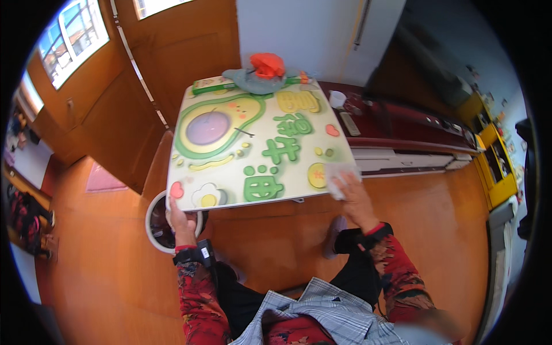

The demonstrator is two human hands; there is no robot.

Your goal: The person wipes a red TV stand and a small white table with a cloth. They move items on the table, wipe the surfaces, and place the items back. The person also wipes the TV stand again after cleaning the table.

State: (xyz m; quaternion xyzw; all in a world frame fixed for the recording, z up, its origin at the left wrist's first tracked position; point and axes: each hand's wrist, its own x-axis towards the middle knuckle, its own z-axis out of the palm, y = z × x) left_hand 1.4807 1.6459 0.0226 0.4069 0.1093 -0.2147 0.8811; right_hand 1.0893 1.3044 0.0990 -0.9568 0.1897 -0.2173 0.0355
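A small square table (233, 177) stands before me, its top printed with an avocado, hearts and green characters. My left hand (182, 221) grips the near left corner, thumb on top and fingers partly hidden below the edge. Under the spread fingers of my right hand (355, 199), a white cloth or tissue (333, 174) lies against the near right corner of the tabletop. A small dark twig-like mark (244, 133) shows beside the avocado print. Along the far edge sit a green and white box (213, 85), a grey-blue fabric item (258, 85) and a crumpled red-orange bag (268, 65).
A round bin (149, 222) stands below the left corner. To the right, a dark red cabinet (388, 125) bears a white cup (337, 99), a remote control (349, 123) and a large dark screen (427, 73). Wooden doors (185, 47) rise behind; a yellow shelf (496, 168) stands far right.
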